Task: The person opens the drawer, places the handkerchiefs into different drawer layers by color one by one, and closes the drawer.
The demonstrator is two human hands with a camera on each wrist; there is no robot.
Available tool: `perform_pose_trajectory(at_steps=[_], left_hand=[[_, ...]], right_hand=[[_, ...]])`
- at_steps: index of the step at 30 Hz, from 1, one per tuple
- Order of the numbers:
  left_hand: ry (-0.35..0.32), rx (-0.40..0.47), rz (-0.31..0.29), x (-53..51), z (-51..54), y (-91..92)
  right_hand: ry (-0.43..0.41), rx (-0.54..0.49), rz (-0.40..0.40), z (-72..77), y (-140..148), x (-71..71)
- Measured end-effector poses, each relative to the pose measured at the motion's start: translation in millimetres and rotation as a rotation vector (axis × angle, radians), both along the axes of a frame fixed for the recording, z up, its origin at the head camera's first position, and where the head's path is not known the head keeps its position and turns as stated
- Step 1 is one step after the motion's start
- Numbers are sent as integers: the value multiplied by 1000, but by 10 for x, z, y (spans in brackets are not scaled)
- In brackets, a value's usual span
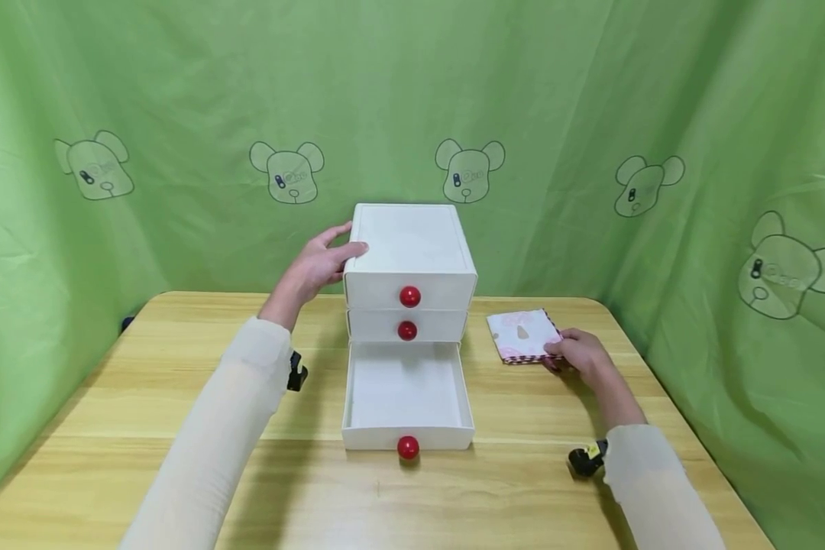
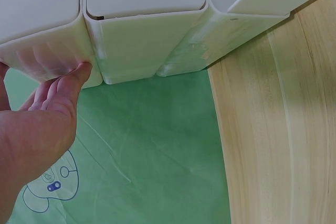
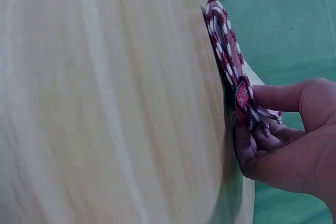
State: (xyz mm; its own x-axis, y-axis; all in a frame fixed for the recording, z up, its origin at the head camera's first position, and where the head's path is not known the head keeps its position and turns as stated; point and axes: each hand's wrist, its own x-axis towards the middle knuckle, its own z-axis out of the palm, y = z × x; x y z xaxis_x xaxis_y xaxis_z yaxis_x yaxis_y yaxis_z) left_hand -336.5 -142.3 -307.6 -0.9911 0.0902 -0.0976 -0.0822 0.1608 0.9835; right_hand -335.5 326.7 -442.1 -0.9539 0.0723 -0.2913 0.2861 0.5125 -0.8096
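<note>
A white three-drawer cabinet (image 1: 412, 238) with red ball knobs stands in the middle of the table. Its bottom drawer (image 1: 404, 388) is pulled out and holds nothing, while the upper two are closed. My left hand (image 1: 321, 261) rests on the cabinet's upper left side, thumb on the top edge and fingers along the side wall. To the right of the cabinet, my right hand (image 1: 580, 353) pinches the near right corner of a folded cloth (image 1: 522, 334), white and pink with a dark red-and-white edge. In the right wrist view, a small red label (image 3: 242, 97) shows near the thumb.
The wooden table (image 1: 412, 504) carries the cabinet and the cloth. Behind and at both sides hangs a green curtain (image 1: 385, 84) printed with mouse-like heads. A small camera sits on each wrist.
</note>
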Motion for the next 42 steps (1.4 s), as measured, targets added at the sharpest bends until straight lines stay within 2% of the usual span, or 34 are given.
perform_pose_trajectory(at_steps=[6, 20, 28, 30, 39, 42], left_hand=[[1, 2, -5, 10, 9, 3], [3, 25, -4, -37, -5, -13], [0, 18, -3, -21, -10, -13], [3, 20, -2, -25, -18, -11], [4, 29, 4, -26, -8, -12], [-1, 46, 6, -23, -5, -9]], right_hand=[[15, 48, 7, 9, 65, 28], [-1, 18, 17, 20, 181, 28], [-33, -214, -20, 2, 181, -7], [-32, -246, -18, -12, 188, -15], [-25, -229, -30, -14, 155, -13], [3, -202, -27, -1, 126, -6]])
